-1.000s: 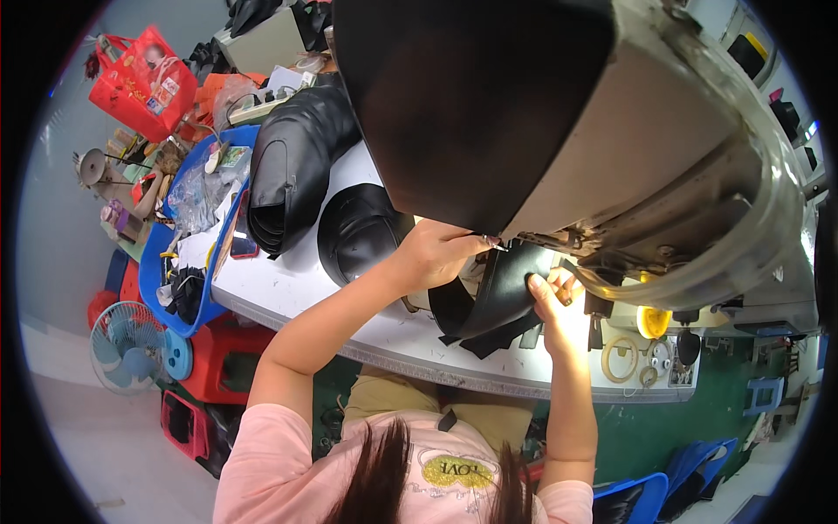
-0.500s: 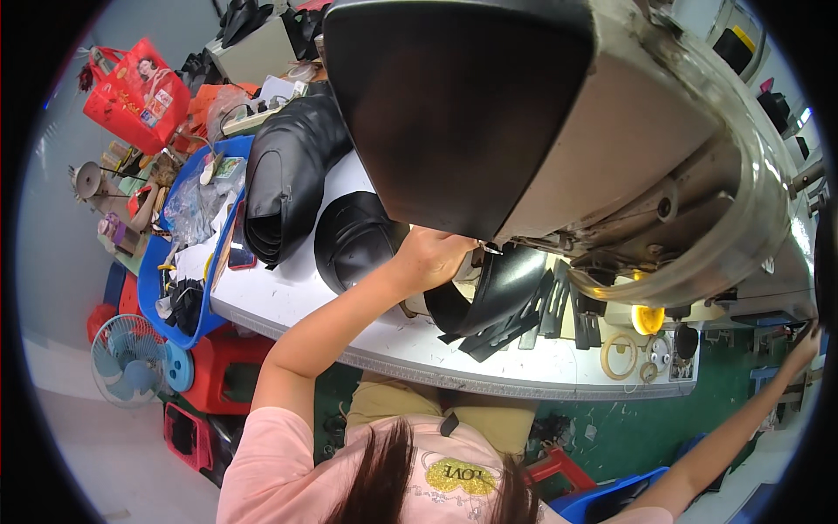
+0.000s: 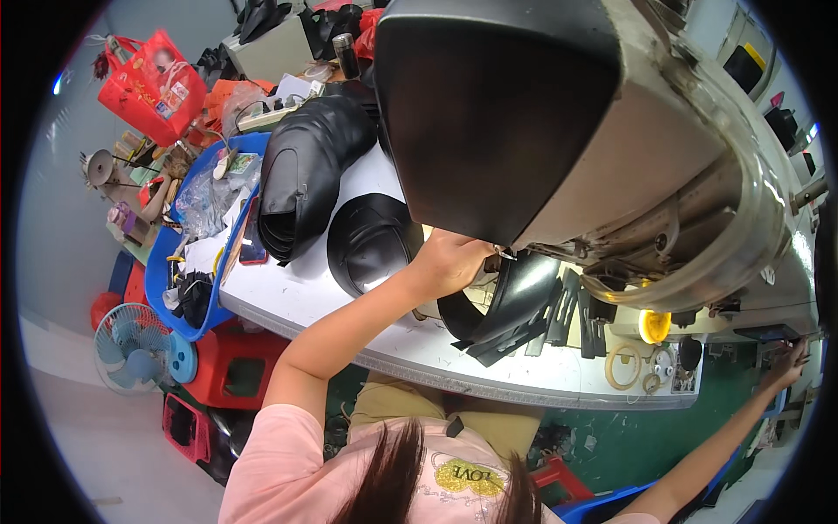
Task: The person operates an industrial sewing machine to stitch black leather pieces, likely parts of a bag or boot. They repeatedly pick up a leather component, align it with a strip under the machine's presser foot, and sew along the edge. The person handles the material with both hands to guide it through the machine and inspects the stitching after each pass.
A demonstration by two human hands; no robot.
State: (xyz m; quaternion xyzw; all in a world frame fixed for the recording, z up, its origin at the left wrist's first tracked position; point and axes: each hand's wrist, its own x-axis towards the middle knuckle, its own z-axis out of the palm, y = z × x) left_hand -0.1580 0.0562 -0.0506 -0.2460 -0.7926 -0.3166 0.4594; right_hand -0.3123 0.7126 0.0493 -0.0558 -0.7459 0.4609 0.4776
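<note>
A large sewing machine (image 3: 637,201) fills the upper right and hides its own needle area. My left hand (image 3: 454,262) is closed in a pinch under the front of its head, beside a small shiny metal part (image 3: 504,253); what the fingers hold is hidden. Just below that hand, a curved black leather-like piece (image 3: 519,297) rests on the machine bed, with black strips (image 3: 567,314) alongside. At the far right rim, my right hand (image 3: 790,365) is stretched out by the machine's end, too small there to show its grip.
Left of the machine, rolled black pieces (image 3: 314,175) lie on the white table (image 3: 288,301). A blue tray (image 3: 161,271) holds plastic and scraps. A yellow bobbin-like disc (image 3: 653,327) sits under the arm. A red stool (image 3: 236,367) and fan (image 3: 131,349) stand lower left.
The view has shifted slightly, so most things appear a little to the right. My right hand has come down from the machine's end. My left hand stays under the machine head.
</note>
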